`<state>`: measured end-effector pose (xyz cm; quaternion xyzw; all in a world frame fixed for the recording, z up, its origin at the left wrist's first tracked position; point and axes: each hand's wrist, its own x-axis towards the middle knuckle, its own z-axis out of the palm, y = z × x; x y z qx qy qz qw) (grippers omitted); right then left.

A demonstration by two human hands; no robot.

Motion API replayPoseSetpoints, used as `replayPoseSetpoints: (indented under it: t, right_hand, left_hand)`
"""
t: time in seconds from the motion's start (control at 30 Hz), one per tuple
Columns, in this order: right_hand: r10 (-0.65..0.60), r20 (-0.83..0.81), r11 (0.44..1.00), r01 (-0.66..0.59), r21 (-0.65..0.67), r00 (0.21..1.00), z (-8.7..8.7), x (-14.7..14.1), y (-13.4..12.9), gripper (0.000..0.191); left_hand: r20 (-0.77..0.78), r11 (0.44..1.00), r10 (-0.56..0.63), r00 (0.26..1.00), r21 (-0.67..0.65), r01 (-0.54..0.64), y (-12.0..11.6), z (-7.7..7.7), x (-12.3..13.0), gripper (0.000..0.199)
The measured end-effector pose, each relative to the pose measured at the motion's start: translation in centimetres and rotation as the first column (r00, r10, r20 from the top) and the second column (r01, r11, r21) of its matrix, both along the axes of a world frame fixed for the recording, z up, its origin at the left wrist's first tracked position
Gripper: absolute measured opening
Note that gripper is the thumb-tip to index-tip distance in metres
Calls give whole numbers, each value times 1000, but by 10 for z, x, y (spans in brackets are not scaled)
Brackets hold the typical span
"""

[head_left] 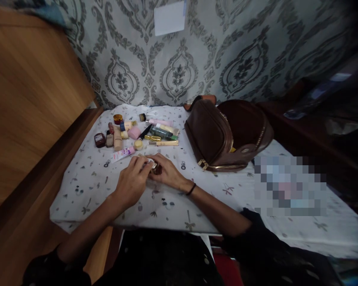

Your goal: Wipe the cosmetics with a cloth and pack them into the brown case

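My left hand [135, 174] and my right hand [167, 171] meet over the printed tablecloth, both with fingers closed. Between them is a small, shiny brown and gold container [156, 169], mostly covered by my fingers. The right hand grips its side. A bit of something white shows under my left fingertips, too small to name. Just beyond the hands lie a pink and white tube [123, 154] and a small round cream-coloured jar [138, 144].
Several cosmetics lie farther back, among them a green bottle [161, 133], a beige tube [117, 139] and a dark brown jar [100, 140]. An unzipped brown bag [209, 133] stands to the right. A wooden cabinet [32, 75] borders the left; a patterned wall is behind.
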<state>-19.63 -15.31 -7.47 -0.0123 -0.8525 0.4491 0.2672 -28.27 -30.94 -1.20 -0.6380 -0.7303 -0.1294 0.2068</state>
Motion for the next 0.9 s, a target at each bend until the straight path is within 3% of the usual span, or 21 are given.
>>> replayPoseSetpoints:
  t: [0.13,0.23,0.3,0.37,0.43,0.5,0.7,0.9]
  right_hand:
    - [102,-10,994,-103,-30,995,3,0,5,75]
    - [57,101,997,-51,-59,993,4,0,1,81]
    - [-20,210,998,33,-60,977,3,0,-3,69]
    - [-80,253,995,93,-39,964,2,1,-7,45]
    - [-113,219,993,120,-17,969,2,1,-9,23]
    - [-148,134,989,149,1,980,3,1,-10,13]
    - [-229,-128,965,242,99,965,8,3,-10,18]
    - [-182,-115,956,203,214,977,5,4,-13,24]
  left_hand:
    - [90,999,38,995,-3,-38,3,-1,-8,29]
    - [135,999,40,990,8,-41,5,-3,-12,29]
    - [150,999,38,988,11,-40,6,-3,-14,29]
    - [157,999,40,987,19,-44,7,-3,-16,29]
    - [165,998,38,986,42,-46,7,-3,-20,30]
    - [190,994,36,981,91,-55,7,-4,-25,30]
    - [459,982,-49,887,183,-40,4,-17,-49,26]
    - [560,977,-54,827,203,-73,1,-24,-51,24]
